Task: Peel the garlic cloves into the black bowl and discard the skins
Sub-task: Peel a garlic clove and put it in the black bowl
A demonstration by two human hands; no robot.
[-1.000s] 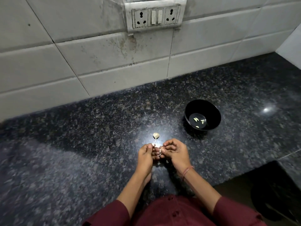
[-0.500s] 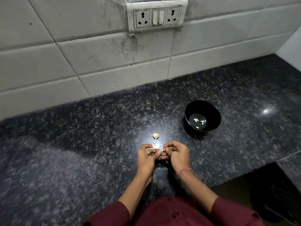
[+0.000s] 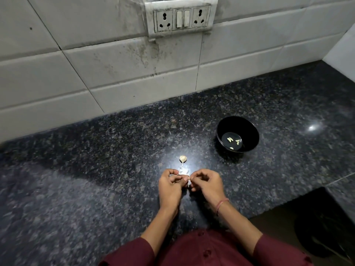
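On the dark speckled surface (image 3: 96, 169), near the middle of its front edge, the left hand (image 3: 170, 186) has its fingers (image 3: 169, 172) curled in and pinching one side of a small garlic clove (image 3: 189, 182). Most of that clove is hidden between the two hands. A thin pale stalk (image 3: 177, 175) pokes out by the left thumb. Just behind the hands, toward the back edge, lie some pale bits of skin (image 3: 184, 170). A loose clove (image 3: 183, 158) with its skin on lies right behind them. The right hand (image 3: 208, 184) touches the left hand, and its fingers are bent too, pinching the other side of the same garlic clove. A thin red thread (image 3: 221, 205) goes round the right wrist. Further right, well apart from the hands, the black bowl (image 3: 248, 129) stands upright about halfway between the front and back edges. A few peeled cloves (image 3: 229, 139) lie in its bottom.
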